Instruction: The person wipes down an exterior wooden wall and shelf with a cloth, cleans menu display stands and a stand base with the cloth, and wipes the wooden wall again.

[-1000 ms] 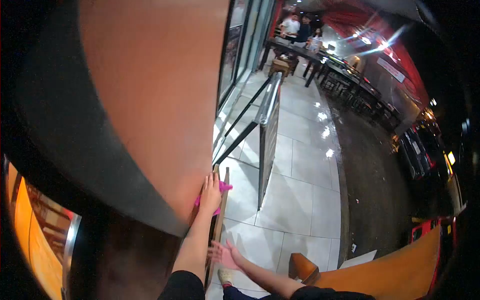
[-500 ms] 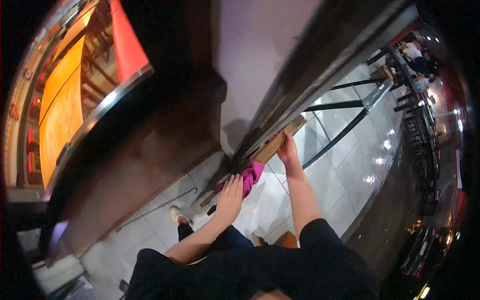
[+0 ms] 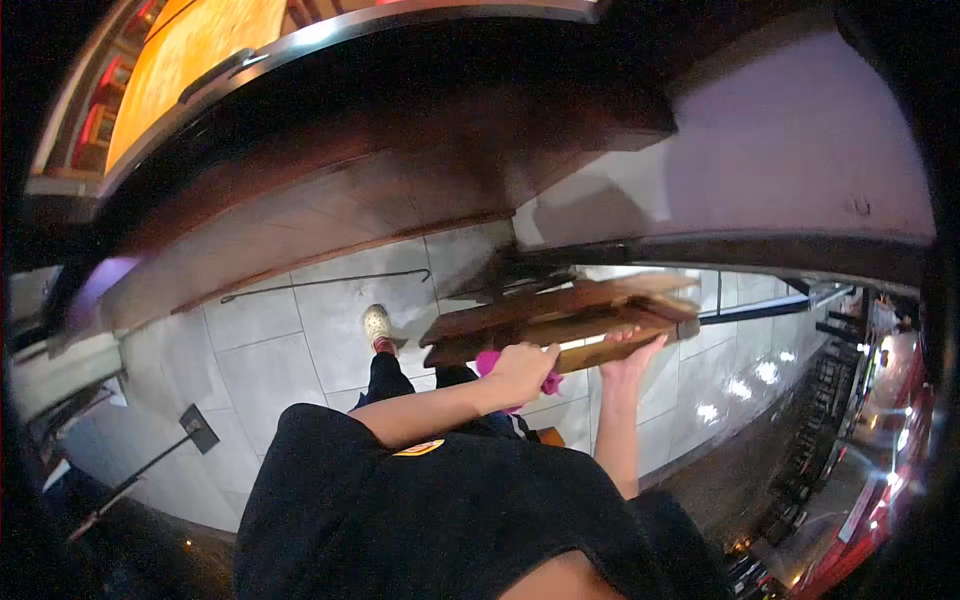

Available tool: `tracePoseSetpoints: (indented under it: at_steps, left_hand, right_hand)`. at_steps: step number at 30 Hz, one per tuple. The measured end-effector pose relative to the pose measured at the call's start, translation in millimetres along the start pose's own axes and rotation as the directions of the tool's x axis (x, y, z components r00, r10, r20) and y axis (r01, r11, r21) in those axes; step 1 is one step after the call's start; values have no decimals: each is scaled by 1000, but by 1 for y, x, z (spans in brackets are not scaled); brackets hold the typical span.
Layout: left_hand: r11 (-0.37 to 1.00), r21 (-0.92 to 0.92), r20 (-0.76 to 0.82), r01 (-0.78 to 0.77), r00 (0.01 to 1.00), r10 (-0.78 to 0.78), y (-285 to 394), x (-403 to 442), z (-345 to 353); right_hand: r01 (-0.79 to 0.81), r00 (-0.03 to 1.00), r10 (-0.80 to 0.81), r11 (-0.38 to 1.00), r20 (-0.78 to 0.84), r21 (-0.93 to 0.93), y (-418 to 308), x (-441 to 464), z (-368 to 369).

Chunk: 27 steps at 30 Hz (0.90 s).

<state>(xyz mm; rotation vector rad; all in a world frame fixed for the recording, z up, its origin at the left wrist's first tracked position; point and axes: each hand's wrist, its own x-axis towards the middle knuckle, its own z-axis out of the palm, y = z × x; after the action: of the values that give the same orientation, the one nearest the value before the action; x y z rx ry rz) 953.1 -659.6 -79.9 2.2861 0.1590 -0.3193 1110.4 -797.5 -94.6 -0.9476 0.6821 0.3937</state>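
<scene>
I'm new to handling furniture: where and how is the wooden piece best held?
On the wooden piece, likely by its near bar, from the near side, at two spaced spots: the bar looks long and slim, and lies crosswise in the view.

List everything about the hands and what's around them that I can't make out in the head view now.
All in the head view:
- Pink cloth: partly covered by the left hand.
- Wooden piece: blurred, so its exact build is unclear.
- Right hand: blur obscures its finger contact.
- Shirt emblem: too small to read.
- Orange surface: cut off by the top edge.
</scene>
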Motion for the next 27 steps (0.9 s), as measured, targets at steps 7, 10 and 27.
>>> tracePoseSetpoints:
  at_steps: [7, 10, 27]
  left_hand:
    - [999, -25, -147, -22, 989, 18, -39, -70, -67]
    - [999, 14, -172, -35, 984, 37, -59, -106, -96]
    - [971, 140, -239, 195, 958, -158, -154, -187, -188]
  right_hand:
    - [-104, 994, 110, 980, -25, 169, 45, -83, 33]
    - [-150, 987, 160, 963, -25, 223, 79, -112, 44]
    - [-379, 925, 372, 916, 80, 130, 209, -142, 150]
